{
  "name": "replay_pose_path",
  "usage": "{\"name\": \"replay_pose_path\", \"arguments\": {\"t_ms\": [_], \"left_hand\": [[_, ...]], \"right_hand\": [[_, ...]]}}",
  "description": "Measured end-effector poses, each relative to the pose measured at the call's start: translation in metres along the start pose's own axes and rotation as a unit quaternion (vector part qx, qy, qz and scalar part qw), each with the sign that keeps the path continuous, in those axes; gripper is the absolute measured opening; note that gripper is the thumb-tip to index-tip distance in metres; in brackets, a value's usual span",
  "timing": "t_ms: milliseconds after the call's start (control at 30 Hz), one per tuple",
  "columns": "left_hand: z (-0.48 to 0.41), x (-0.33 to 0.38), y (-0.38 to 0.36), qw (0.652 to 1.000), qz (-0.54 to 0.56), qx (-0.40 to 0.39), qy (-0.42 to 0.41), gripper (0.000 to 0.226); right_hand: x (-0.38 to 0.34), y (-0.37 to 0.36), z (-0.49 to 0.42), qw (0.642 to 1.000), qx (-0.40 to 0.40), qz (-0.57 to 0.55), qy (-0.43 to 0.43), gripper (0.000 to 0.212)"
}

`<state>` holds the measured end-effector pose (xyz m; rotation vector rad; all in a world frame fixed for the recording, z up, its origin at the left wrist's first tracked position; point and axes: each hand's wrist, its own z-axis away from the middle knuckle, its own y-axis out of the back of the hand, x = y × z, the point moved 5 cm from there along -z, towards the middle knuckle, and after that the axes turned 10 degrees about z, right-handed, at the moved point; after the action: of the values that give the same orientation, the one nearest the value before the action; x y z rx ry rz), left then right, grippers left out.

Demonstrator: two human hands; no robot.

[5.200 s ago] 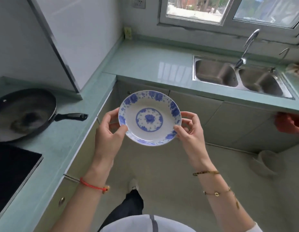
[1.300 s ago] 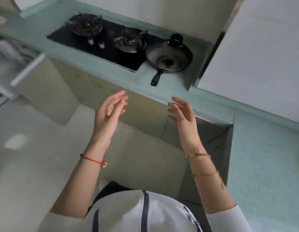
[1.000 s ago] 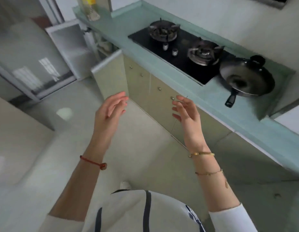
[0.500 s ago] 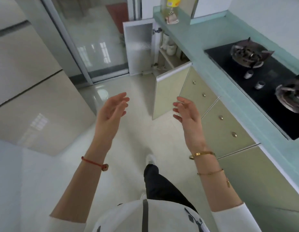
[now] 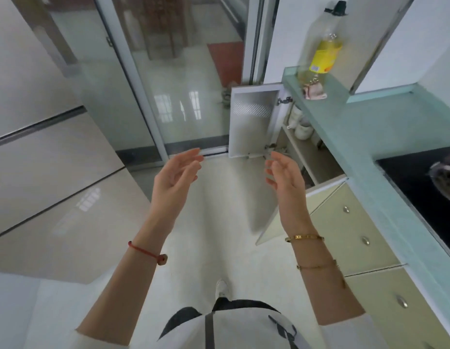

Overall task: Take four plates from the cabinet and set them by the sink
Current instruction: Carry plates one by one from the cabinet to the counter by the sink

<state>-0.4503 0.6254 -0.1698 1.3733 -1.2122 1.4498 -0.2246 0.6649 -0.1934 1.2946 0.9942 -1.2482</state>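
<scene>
Head view looks down on the left hand [image 5: 177,177] and right hand [image 5: 285,177], both raised over the floor [image 5: 218,222] with fingers loosely spread, palms facing each other, holding nothing. Ahead, the cabinet [image 5: 309,157] under the far end of the counter [image 5: 357,127] stands open, its white door [image 5: 252,119] swung toward the glass sliding door [image 5: 168,84] and a nearer pale door [image 5: 269,222] jutting edge-on into the aisle beside the right hand; pale crockery [image 5: 303,128] sits on its shelf, too small to tell as plates. A bottle [image 5: 324,46] of yellow liquid stands upright on the counter above, with knobbed drawers [image 5: 355,222] and a black hob [image 5: 415,187] nearer on the right.
</scene>
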Motion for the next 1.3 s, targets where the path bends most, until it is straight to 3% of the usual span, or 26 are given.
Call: {"name": "replay_pose_path", "arguments": {"t_ms": [233, 567, 933, 1133, 1300], "left_hand": [[-0.14, -0.018, -0.008, 1.0, 0.012, -0.017, 0.012, 0.027], [-0.358, -0.06, -0.056, 0.985, 0.005, -0.168, 0.043, 0.02], [-0.506, -0.106, -0.162, 0.907, -0.021, -0.401, 0.124, 0.023], [-0.529, -0.171, -0.232, 0.858, -0.064, -0.48, 0.172, 0.022], [-0.533, -0.235, -0.281, 0.824, -0.111, -0.512, 0.217, 0.028]], "right_hand": [[-0.01, -0.036, -0.123, 1.0, 0.014, -0.004, -0.01, 0.029], [0.014, -0.051, -0.26, 0.975, 0.216, -0.016, -0.051, 0.024], [0.045, -0.054, -0.334, 0.901, 0.412, -0.036, -0.132, 0.023], [0.089, -0.038, -0.362, 0.864, 0.463, -0.046, -0.19, 0.022], [0.145, -0.015, -0.397, 0.851, 0.46, -0.055, -0.245, 0.025]]}}
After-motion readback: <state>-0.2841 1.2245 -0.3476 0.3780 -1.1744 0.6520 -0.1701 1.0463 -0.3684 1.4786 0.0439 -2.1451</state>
